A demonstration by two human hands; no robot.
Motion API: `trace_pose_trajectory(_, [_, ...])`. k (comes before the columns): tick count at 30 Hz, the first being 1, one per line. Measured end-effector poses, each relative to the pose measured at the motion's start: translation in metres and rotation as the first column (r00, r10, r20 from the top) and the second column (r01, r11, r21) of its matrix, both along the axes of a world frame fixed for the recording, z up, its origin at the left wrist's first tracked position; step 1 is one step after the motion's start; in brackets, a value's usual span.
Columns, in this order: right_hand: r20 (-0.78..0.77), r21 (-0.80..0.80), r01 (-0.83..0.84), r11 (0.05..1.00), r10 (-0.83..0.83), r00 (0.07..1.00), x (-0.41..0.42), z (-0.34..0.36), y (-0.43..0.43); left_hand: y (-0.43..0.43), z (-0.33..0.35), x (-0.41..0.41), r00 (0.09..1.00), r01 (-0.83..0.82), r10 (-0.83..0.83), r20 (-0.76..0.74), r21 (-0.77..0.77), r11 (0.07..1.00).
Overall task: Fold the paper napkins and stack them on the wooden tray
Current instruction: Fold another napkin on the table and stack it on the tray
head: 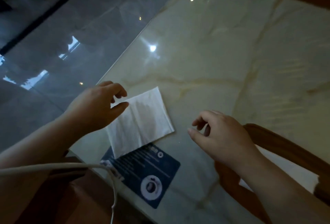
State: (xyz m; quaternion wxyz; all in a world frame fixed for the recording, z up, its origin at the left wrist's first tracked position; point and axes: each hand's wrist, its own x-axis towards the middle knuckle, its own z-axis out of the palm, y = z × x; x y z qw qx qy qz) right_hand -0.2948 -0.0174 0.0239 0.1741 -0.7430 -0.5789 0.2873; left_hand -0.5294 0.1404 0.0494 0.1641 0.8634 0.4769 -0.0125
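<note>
A white paper napkin (142, 121) lies flat on the pale marble table (223, 54), with a crease down its middle. My left hand (96, 105) hovers at its upper left corner, thumb and fingers slightly apart, touching or just above the edge. My right hand (221, 134) floats to the right of the napkin, fingers loosely curled, holding nothing. A wooden tray (285, 143) sits at the lower right under my right forearm, with white napkin paper (289, 172) lying in it.
A dark blue printed card (146, 173) lies under the napkin's near corner. A white cable (71, 166) runs across the lower left. The table's left edge drops off to a glossy grey tiled floor (62, 36). A brown chair seat (71, 202) is below.
</note>
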Motion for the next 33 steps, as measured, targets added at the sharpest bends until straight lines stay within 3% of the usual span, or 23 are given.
trace_pose_trajectory(9, [0.114, -0.121, 0.078, 0.99, -0.064, 0.991, -0.044, -0.026, 0.046, 0.022, -0.029, -0.038, 0.983, -0.035, 0.031, -0.18, -0.018, 0.999])
trace_pose_trajectory(15, [0.177, -0.131, 0.025, 0.991, -0.001, 0.984, -0.051, -0.031, 0.054, 0.025, -0.041, -0.042, 0.988, 0.033, -0.04, -0.146, -0.054, 0.998])
trace_pose_trajectory(26, [0.102, 0.025, 0.074, 0.997, -0.076, 0.992, 0.011, -0.015, 0.079, 0.011, -0.049, 0.002, 0.997, 0.07, -0.064, 0.033, -0.201, 0.977])
trace_pose_trajectory(30, [0.093, 0.058, 0.02, 0.998, -0.025, 0.995, 0.048, -0.007, 0.094, -0.002, -0.043, 0.035, 0.982, 0.181, -0.188, 0.003, -0.282, 0.942])
trace_pose_trajectory(33, [0.095, 0.09, 0.002, 0.996, -0.01, 0.995, 0.065, -0.001, 0.101, -0.007, -0.038, 0.055, 0.96, 0.275, -0.281, 0.015, -0.252, 0.928])
